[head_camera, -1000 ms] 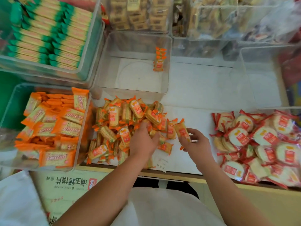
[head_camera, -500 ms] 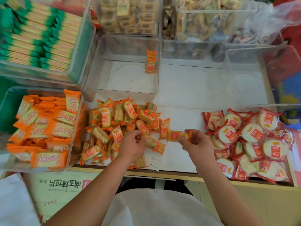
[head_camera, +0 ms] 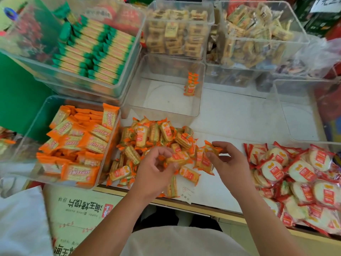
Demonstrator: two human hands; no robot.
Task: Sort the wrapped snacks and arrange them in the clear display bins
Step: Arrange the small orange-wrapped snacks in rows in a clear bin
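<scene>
A heap of small orange-wrapped snacks [head_camera: 156, 137] lies on the white counter in front of me. My left hand [head_camera: 156, 169] sits over the heap's near side and pinches one orange snack [head_camera: 180, 157] by its left end. My right hand [head_camera: 227, 161] holds another orange snack [head_camera: 208, 156] between thumb and fingers, just right of the heap. A clear bin [head_camera: 140, 100] behind the heap holds a short upright row of the same orange snacks [head_camera: 191, 85] against its right wall. Red-wrapped round crackers [head_camera: 299, 174] are piled at the right.
A clear bin [head_camera: 36, 126] of larger orange packs stands at the left. Behind it is a bin of green-edged packs [head_camera: 96, 50]. Bins of beige snacks [head_camera: 177, 32] line the back. An empty clear bin [head_camera: 302, 111] stands at the right. A cardboard box [head_camera: 81, 209] sits below the counter edge.
Both hands have shifted slightly; the left hand now pinches a snack from the heap, and the right hand still holds its snack, turned more upright. The camera tilted, showing more of the back bins.
</scene>
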